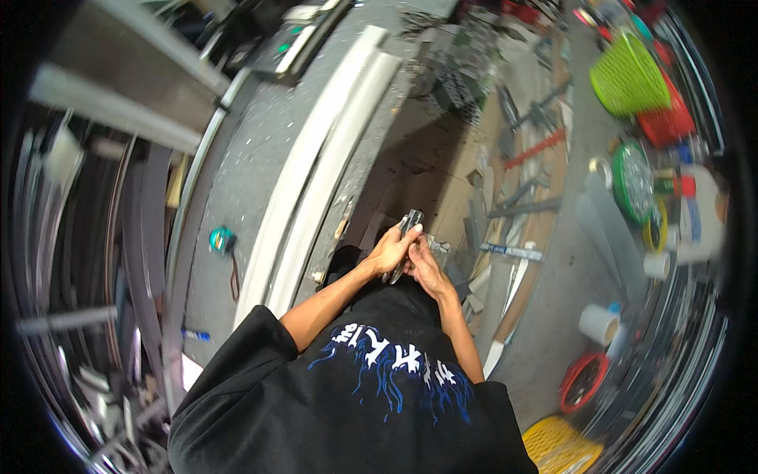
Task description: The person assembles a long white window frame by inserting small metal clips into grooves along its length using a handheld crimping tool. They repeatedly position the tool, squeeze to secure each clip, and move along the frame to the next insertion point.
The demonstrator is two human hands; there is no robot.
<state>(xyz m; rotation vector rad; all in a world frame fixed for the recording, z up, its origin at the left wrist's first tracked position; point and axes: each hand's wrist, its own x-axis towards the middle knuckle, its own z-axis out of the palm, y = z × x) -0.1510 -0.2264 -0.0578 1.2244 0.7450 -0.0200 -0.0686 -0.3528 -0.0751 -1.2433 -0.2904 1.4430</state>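
Note:
In front of my body, my left hand (387, 252) is closed around a dark and silver metal hand tool (414, 216), its exact kind unclear. The tool's head points away from me, and its lower end shows below the hand. Close against it on the right is my right hand (427, 270), fingers curled at the tool's side; what its fingertips grip is partly hidden. Left of my hands, two long white profiles (335, 130) lie side by side on a grey workbench (237, 150). A teal tape measure (223, 239) with a dark strap rests on that bench.
A blue marker (196, 335) is near the bench's left edge. Offcuts and metal strips (517, 209) litter the floor ahead and right. Along the right stand a green basket (629, 77), a red basket (667, 114), a green-rimmed tub (632, 182), a white jug (701, 213) and tape rolls (598, 325).

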